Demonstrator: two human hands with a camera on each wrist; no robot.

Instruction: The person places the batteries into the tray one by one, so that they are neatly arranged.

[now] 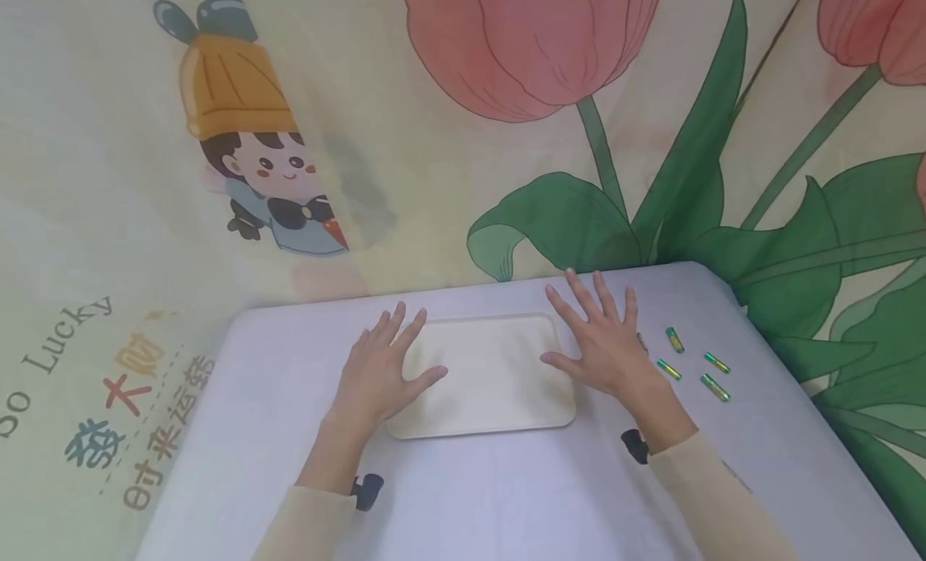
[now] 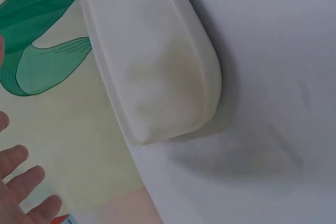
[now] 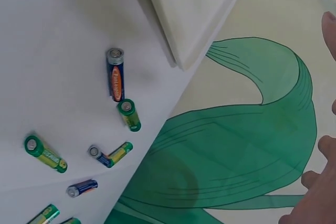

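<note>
Centrally on the pale lilac tabletop (image 1: 463,497) lies a cream rectangular tray (image 1: 488,376), shallow and rimmed, with nothing inside it. Both hands are flat with fingers spread and grip nothing: the left hand (image 1: 381,376) rests at the tray's left edge, thumb reaching onto it, and the right hand (image 1: 604,344) covers its right edge. Just beyond the right hand, a scatter of small batteries (image 1: 698,364) lies loose on the tabletop, outside the tray; the right wrist view shows green-and-yellow ones (image 3: 129,115) and blue-and-orange ones (image 3: 115,74).
</note>
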